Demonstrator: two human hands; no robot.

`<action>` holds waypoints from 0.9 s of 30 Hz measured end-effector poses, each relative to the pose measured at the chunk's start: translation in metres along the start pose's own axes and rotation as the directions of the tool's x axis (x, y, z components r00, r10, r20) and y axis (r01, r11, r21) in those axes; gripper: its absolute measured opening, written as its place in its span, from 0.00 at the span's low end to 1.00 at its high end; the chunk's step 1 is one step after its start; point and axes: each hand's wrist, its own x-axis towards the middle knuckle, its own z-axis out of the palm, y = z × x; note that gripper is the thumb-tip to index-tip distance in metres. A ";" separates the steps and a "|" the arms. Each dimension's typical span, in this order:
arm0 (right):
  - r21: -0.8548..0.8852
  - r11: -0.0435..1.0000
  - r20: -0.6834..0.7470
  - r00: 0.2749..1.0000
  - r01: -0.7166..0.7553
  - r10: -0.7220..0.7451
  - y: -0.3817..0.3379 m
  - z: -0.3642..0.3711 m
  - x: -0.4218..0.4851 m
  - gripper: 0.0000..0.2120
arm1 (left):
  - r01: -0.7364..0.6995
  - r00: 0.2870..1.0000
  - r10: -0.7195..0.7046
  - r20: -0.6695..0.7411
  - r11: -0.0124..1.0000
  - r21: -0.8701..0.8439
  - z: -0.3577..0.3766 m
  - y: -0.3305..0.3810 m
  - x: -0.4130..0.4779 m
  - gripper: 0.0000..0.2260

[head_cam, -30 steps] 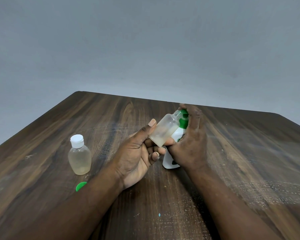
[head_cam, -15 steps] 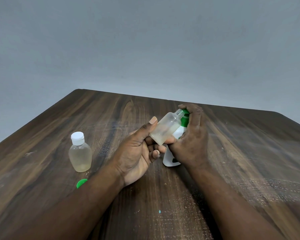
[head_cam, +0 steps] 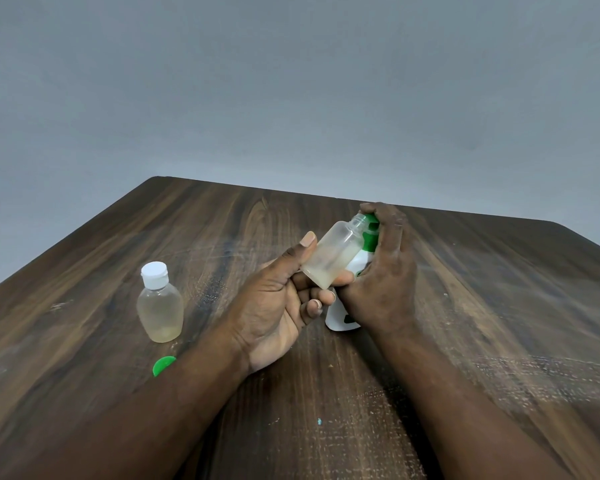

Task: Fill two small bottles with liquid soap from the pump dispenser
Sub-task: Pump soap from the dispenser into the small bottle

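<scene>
Dark wood table [head_cam: 499,306] fills the lower frame. At its centre the left hand [head_cam: 274,306] grips an uncapped small bottle [head_cam: 333,254] between thumb and curled fingers, tilted so its mouth meets the green pump head of the white dispenser [head_cam: 343,317]. The right hand [head_cam: 381,271] wraps the dispenser, its fingers [head_cam: 390,230] curled over the pump. At left centre a capped small bottle [head_cam: 160,303] stands upright, with a green cap [head_cam: 163,364] just below it.

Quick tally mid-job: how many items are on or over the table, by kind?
Small bottles: 2 (capped bottle, open bottle)
Pump dispenser: 1
Loose green cap: 1
Total: 4
</scene>
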 end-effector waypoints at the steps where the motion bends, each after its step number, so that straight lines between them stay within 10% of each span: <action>1: 0.000 1.000 -0.004 1.000 -0.002 0.002 0.000 0.000 0.000 0.33 | 0.004 1.000 -0.004 0.002 1.000 0.002 0.000 0.000 -0.001 0.24; 27: 0.009 1.000 0.001 1.000 -0.021 0.021 0.000 -0.001 -0.001 0.34 | -0.001 1.000 0.000 0.021 1.000 0.011 0.000 -0.001 0.001 0.25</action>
